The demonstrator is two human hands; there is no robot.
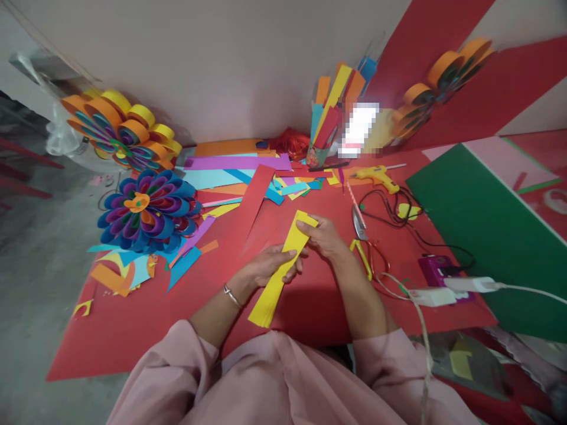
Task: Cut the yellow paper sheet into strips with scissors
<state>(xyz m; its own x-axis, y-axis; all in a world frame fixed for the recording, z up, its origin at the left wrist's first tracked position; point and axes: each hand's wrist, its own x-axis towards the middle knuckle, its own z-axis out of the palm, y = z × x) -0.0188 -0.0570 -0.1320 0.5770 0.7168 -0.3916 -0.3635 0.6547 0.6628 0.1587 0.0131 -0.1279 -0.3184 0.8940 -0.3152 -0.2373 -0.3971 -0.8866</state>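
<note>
A stack of yellow paper strips (280,274) is held slantwise over the red table, its lower ends slightly fanned. My left hand (272,264) is closed around the middle of the stack, thumb on top and fingers underneath. At the upper end, my right hand (322,235) pinches the strips between thumb and fingers. Just beyond my hands lies a broad red paper strip (252,203). To the right of my right hand, scissors (361,227) with yellow and red handles rest on the table.
Two layered paper flowers (146,206) stand at the left among paper scraps (119,274). A yellow glue gun (376,176), its black cord and a purple power strip (432,268) lie at the right. Green board (491,236) covers the right side. A holder of paper strips (318,154) stands by the wall.
</note>
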